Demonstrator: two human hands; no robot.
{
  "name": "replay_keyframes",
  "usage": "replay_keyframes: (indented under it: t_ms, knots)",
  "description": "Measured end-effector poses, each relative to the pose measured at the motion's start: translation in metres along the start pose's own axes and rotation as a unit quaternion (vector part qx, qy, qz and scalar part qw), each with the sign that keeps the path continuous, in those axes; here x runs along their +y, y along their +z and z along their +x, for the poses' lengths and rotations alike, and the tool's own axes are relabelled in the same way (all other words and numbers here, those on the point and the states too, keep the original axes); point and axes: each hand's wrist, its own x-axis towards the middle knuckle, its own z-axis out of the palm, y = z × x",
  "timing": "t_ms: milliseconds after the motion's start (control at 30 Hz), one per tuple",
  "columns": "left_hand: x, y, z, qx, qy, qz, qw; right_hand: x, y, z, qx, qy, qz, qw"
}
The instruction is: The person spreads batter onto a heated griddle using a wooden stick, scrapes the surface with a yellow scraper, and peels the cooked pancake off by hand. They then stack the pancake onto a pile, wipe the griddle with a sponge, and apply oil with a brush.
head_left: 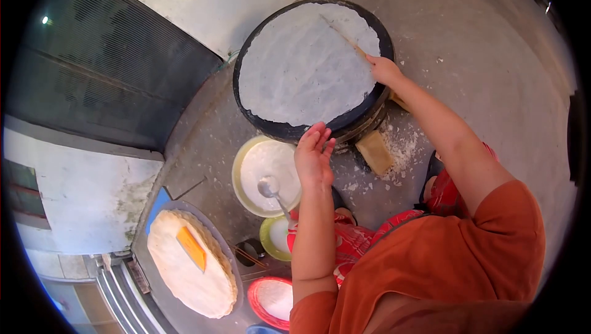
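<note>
Gripping a thin wooden stick [344, 37] by one end, the right hand [385, 70] is at the edge of a round black griddle [385, 35]. The stick lies across the pale, thin sheet of batter [301, 63] that covers most of the griddle. The left hand [315, 155] is open and holds nothing, its fingers loosely bent beside the griddle's near rim.

Just beyond that hand sits a wide bowl [236, 171] of whitish batter, a metal ladle [268, 186] resting in it with the handle over the rim. Next to it are a smaller green bowl [265, 240] with white contents and a red basin [253, 297] of white powder. Near them, a thick stack of flatbreads [172, 272] carries a yellow-orange scraper [191, 248] on top. By the griddle's base, a tan block [374, 152] lies among pale flakes [403, 149] on the grey floor [468, 57].
</note>
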Motion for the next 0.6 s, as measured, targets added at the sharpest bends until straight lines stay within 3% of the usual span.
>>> replay_keyframes:
  t_ms: [33, 167, 200, 233, 267, 333, 367, 400, 467, 533, 600]
  knots:
    - [0.000, 0.001, -0.001, -0.002, 0.004, 0.003, 1.000, 0.015, 0.015, 0.007, 0.077, -0.098, -0.131, 0.983]
    - [0.000, 0.002, -0.001, -0.012, 0.011, 0.013, 1.000, 0.009, 0.012, -0.012, 0.038, -0.111, -0.139, 0.983]
    - [0.001, 0.003, -0.001, -0.014, 0.012, 0.013, 1.000, -0.011, -0.017, -0.029, -0.073, 0.040, 0.089, 0.993]
    - [0.001, 0.003, -0.001, -0.015, 0.012, 0.017, 1.000, -0.024, -0.034, -0.039, -0.178, 0.187, 0.311, 0.915]
    - [0.001, 0.003, -0.001, -0.017, 0.013, 0.021, 1.000, -0.021, -0.039, -0.040, -0.178, 0.187, 0.310, 0.915]
    - [0.001, 0.002, -0.002, -0.019, 0.013, 0.025, 0.999, -0.010, -0.047, -0.042, -0.078, 0.282, 0.487, 0.823]
    - [0.001, 0.002, -0.002, -0.020, 0.014, 0.031, 0.999, -0.006, -0.048, -0.045, -0.075, 0.243, 0.422, 0.870]
    - [0.000, 0.002, -0.002, -0.021, 0.013, 0.030, 0.999, -0.004, -0.045, -0.049, -0.075, 0.244, 0.421, 0.870]
    - [0.001, 0.002, -0.002, -0.022, 0.007, 0.030, 0.999, -0.002, -0.036, -0.061, -0.152, 0.144, 0.326, 0.922]
    - [0.001, 0.002, -0.003, -0.021, 0.007, 0.029, 0.999, -0.004, -0.043, -0.066, -0.206, 0.132, 0.306, 0.920]
    - [0.002, 0.002, -0.003, -0.021, 0.008, 0.029, 0.999, 0.007, -0.042, -0.061, -0.035, 0.221, 0.313, 0.923]
